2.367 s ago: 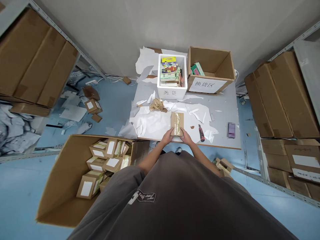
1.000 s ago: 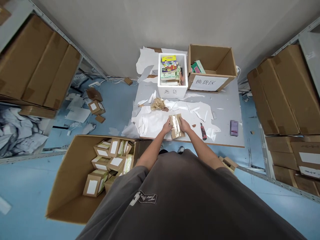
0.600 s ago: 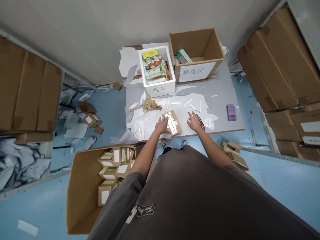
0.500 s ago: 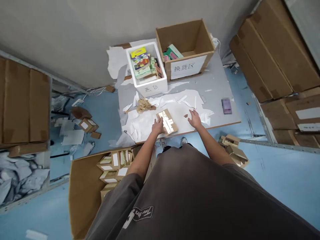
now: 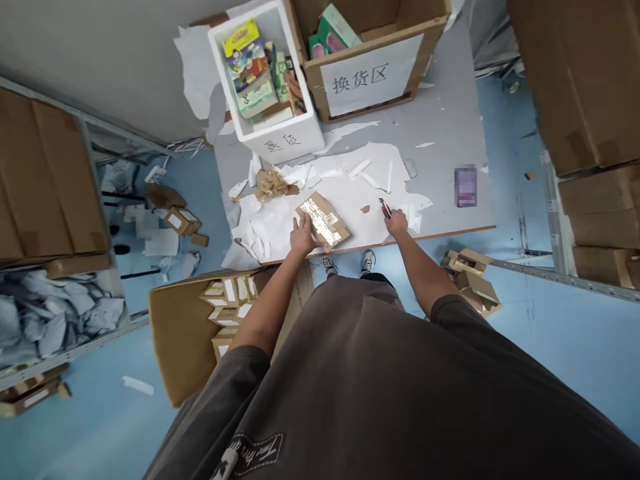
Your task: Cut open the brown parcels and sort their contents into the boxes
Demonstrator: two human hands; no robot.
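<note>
A small taped cardboard box (image 5: 326, 220) lies at a slant on white paper near the table's front edge. My left hand (image 5: 302, 236) grips its left side, with the fingers on the upper left edge and the thumb along the near edge. To the right, my right hand (image 5: 397, 223) is closed round a red and black utility knife (image 5: 385, 209), whose tip points away from me. Between the box and the knife lies a brown scrap (image 5: 365, 209). Crumpled brown paper (image 5: 271, 185) sits beyond the box to the left.
A white foam box (image 5: 314, 137) of colourful packages and a labelled cardboard carton (image 5: 367, 77) stand at the table's back. A blurred purple item (image 5: 465, 186) lies at right. Left of my body, a large carton (image 5: 183, 333) holds small boxes. Shelves flank both sides.
The utility knife now shows in my right hand, which earlier had spread fingers over the paper. My left hand stays on the box, which has turned slightly. My view has shifted closer to the table.
</note>
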